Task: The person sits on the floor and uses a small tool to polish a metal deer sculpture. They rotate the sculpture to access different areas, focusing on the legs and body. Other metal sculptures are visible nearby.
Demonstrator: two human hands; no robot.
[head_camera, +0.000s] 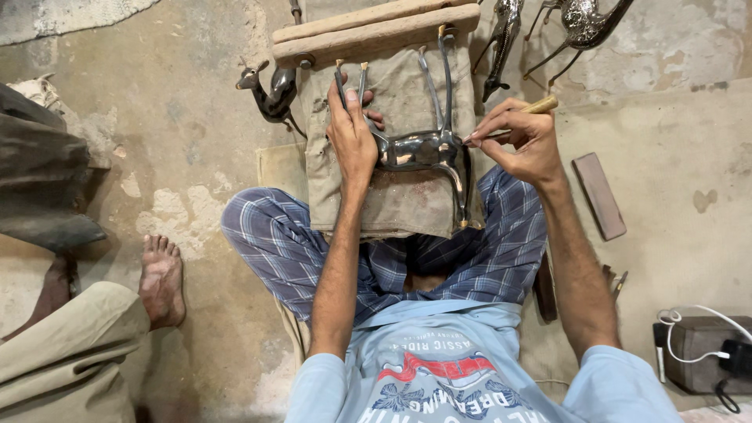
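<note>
Currently the person sits cross-legged on the floor with a cloth draped over the lap and up to a wooden bar at its far edge. A metal deer figure lies on its side at the middle of the cloth, legs pointing toward the bar.

The left hand presses down on the figure's left end, fingers closed over two thin legs. The right hand pinches a tool with a pale wooden handle, its tip touching the figure's right end.

Handling judgement:
- The figure appears to be cast metal: stiff, fairly heavy for its bulk, and slippery where polished.
- The body is the strongest part; grip there or press it flat against the cloth.
- The long legs look thin and are likely to bend if used as a lever.
- The cloth gives friction and padding under the piece.

Nearby items:
- A second dark deer figure lies on the floor, just beside the left edge of the cloth.
- More metal figures lie beyond the bar, toward the far right.
- A flat brown block rests on the floor right of the right hand.
- Another person's foot rests at the near left.
</note>
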